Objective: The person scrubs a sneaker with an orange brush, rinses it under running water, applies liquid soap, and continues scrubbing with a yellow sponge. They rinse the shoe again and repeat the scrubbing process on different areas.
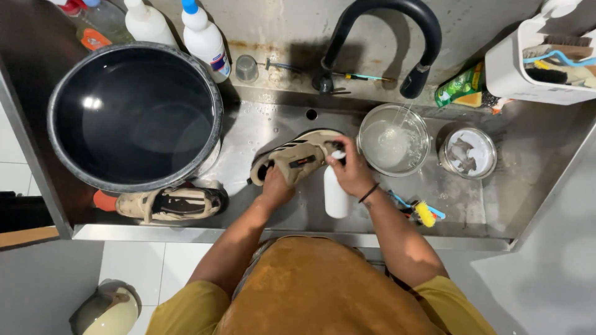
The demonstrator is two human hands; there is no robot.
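1. Two hands meet over the steel sink (534, 186); left hand (275, 186) is tucked into a beige sneaker (297, 160) with dark stripes and pale sole, gripping it from inside.
2. Right hand (352, 169) wraps the white spray bottle (336, 193), nozzle just beside the sneaker's heel.
3. Second sneaker (169, 203) lies well left of the left hand; glass bowl (393, 146) of water sits just beyond the right.

Wet, dull stainless-steel sink (534, 155), glossy dark plastic basin (133, 115), matt beige cloth shoe (297, 161), smooth white plastic bottle (336, 195).
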